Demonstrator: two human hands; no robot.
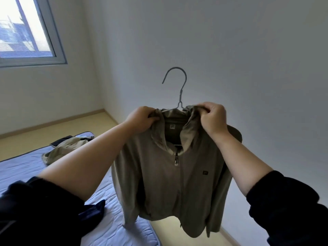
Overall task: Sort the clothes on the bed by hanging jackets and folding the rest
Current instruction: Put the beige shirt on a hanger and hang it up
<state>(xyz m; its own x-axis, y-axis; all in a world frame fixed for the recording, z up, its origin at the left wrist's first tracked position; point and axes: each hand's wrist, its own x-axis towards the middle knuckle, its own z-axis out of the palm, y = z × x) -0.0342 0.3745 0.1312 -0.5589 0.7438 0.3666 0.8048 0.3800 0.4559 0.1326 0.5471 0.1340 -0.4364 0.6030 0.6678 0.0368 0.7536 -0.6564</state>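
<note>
While the olive jacket (159, 183) hangs on the grey hanger (178, 80), held in the air beside the bed (21, 167), your left hand (142, 119) grips one collar side and your right hand (213, 118) grips the other

Left sleeve (40, 206), right sleeve (287, 201) black, thick soft fabric, bunched near elbows; left grip (142, 119), right grip (213, 118) bare

White walls (230, 41) meet a pale yellowish floor (35, 137), with a bright window (26, 32) upper left and a quilted bed (17, 166) below.
</note>
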